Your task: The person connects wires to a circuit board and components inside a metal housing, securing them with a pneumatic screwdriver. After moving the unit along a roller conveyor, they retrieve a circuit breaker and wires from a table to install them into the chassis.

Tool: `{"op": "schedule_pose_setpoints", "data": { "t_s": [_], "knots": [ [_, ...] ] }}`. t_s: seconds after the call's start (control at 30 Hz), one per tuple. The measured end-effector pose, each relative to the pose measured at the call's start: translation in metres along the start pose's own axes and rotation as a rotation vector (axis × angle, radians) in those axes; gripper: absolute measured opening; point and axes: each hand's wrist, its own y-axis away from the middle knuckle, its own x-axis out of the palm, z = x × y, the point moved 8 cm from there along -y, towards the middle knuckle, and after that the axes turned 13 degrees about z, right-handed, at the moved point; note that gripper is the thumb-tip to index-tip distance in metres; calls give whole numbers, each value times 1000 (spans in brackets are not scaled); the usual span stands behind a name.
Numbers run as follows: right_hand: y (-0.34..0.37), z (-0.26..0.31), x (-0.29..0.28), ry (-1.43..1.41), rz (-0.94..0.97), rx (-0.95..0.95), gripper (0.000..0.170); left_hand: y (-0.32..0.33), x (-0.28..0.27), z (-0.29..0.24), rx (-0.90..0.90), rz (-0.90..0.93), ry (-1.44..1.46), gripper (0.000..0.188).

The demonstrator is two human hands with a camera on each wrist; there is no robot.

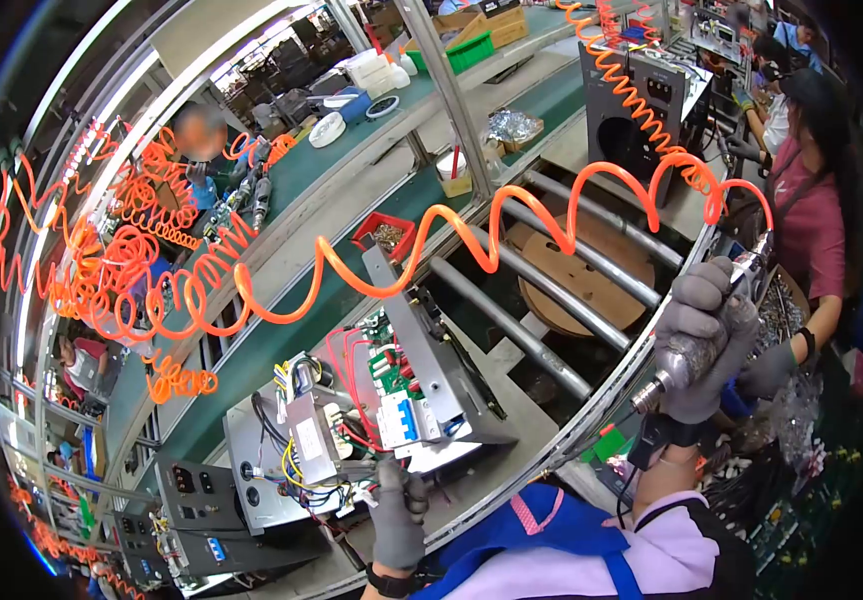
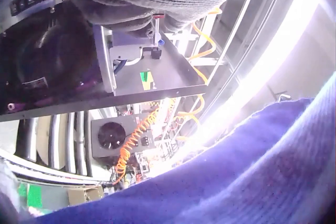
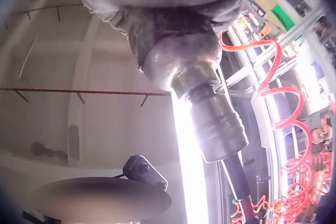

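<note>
My gloved right hand (image 1: 696, 335) grips a pneumatic screwdriver (image 1: 689, 362), raised at the right side with its bit end pointing down and left. Its metal nose (image 3: 218, 124) and dark bit show in the right wrist view, and an orange coiled air hose (image 1: 431, 225) runs from its other end. My gloved left hand (image 1: 398, 515) is at the near edge of an open electronics unit (image 1: 346, 420), with fingers bent beside a white connector (image 1: 364, 495) and loose wires; I cannot tell whether it holds anything. The unit has a green circuit board (image 1: 383, 360) and a blue-switched breaker (image 1: 403, 418).
Metal rollers (image 1: 511, 325) and a round wooden board (image 1: 586, 270) lie right of the unit. A red bin (image 1: 387, 236) of small parts stands behind it. More grey units (image 1: 191, 500) line up at left. Another person (image 1: 811, 190) works close by at right.
</note>
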Motion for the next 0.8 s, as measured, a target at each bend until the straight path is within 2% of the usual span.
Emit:
{"op": "schedule_pose_setpoints", "data": {
  "t_s": [0.03, 0.13, 0.17, 0.27, 0.3, 0.4, 0.43, 0.5, 0.53, 0.57, 0.6, 0.67, 0.8],
  "knots": [
    [-2, 8, -9, -2, 34, 14, 25, 3, 10, -8, 4, 16, 34, 41],
    [1, 28, -29, -35, 13, -35, 26, 14, 3, -17, 91, -110, -63, 39],
    [4, 33, -35, -47, 9, -53, 27, 9, -5, -7, 44, -50, -46, 38],
    [21, 50, -54, -88, -64, -144, 34, -10, 26, -16, 19, 80, -27, 43],
    [26, 55, -58, -78, -60, -173, 36, -17, 23, -11, 2, 138, 90, 46],
    [35, 58, -68, -86, -97, -233, 37, -18, 20, -12, 35, 224, 181, 49],
    [34, 55, -70, -71, -152, -240, 29, -16, 16, -9, 90, 224, 365, 38],
    [33, 50, -77, -96, -187, -217, 27, -1, 28, -25, 162, 189, 94, 21],
    [33, 48, -80, -104, -204, -202, 25, 6, 35, -31, 194, 169, -36, 26],
    [32, 45, -81, -142, -179, -147, 24, 8, 23, -21, 237, 123, -213, 53],
    [31, 41, -82, -180, -152, -90, 23, 8, 24, -25, 188, 109, -517, 59],
    [30, 35, -82, -226, -130, -22, 22, -1, 16, -19, 280, 61, -606, 60],
    [23, 29, -72, -235, -133, -37, 24, -20, 49, -46, 529, 82, -102, 59]
  ]
}}
